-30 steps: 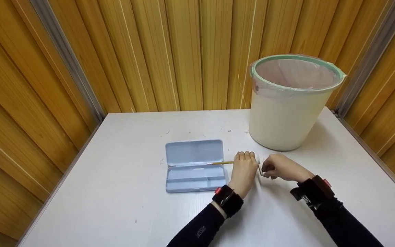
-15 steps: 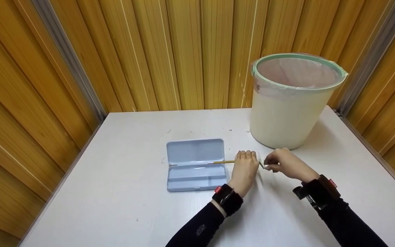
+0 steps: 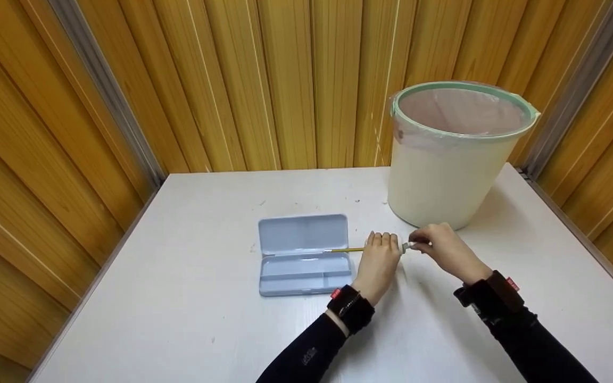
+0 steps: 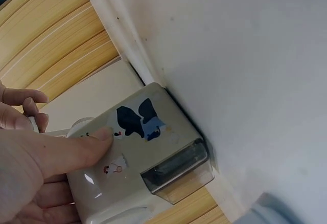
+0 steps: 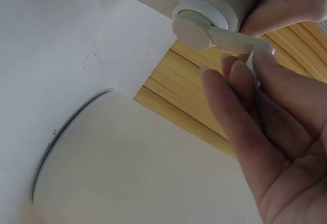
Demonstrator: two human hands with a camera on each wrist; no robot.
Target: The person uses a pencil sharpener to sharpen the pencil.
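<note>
**Two hands work a small pencil sharpener on a white table**

A person's left hand (image 3: 380, 261) rests on top of a small cream-coloured pencil sharpener (image 4: 143, 152), fingers curled down over it and holding it against the white table (image 3: 179, 319). The left wrist view shows the sharpener as a rounded box with a dark blue sticker on its side and a clear drawer at one end. A yellow pencil (image 3: 346, 250) sticks out of it to the left, lying level, its far end reaching over the open pale blue pencil case (image 3: 304, 254) just beside the hand.

The right hand (image 3: 439, 249) pinches the sharpener's white crank handle (image 5: 225, 36) between thumb and fingertips; the handle juts from a round hub on the sharpener's right end.

The sharpener sits near the middle of the table, in front of a cream bin (image 3: 445, 181) with a green rim and a clear liner. Wooden slat walls surround the table.
</note>
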